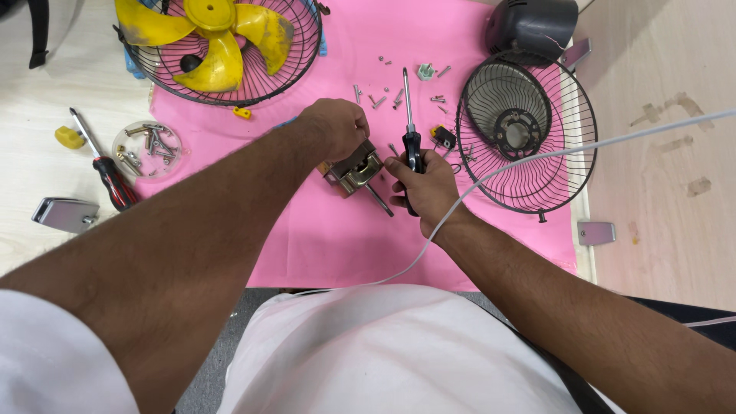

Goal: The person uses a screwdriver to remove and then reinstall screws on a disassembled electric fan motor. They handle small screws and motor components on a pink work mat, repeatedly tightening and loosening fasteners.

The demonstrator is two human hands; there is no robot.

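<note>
Pink cloth (491, 230) covers the pale tabletop (667, 192), strewn with screws (383, 98) between two fan grilles. At its middle the left hand (333, 126) closes over a small metal fan motor (356, 170), probably dense, rigid and best held by its frame; its shaft (379, 201) points toward the person. The right hand (425, 184) grips a black-handled screwdriver (410, 126), whose long axis runs away, tip toward the far screws.

The left hand (333, 126) grips a metal fan motor (354, 170) on the pink mat (322, 230). The right hand (425, 184) holds a screwdriver (409, 130) — tip pointing away — just beside the motor.
</note>
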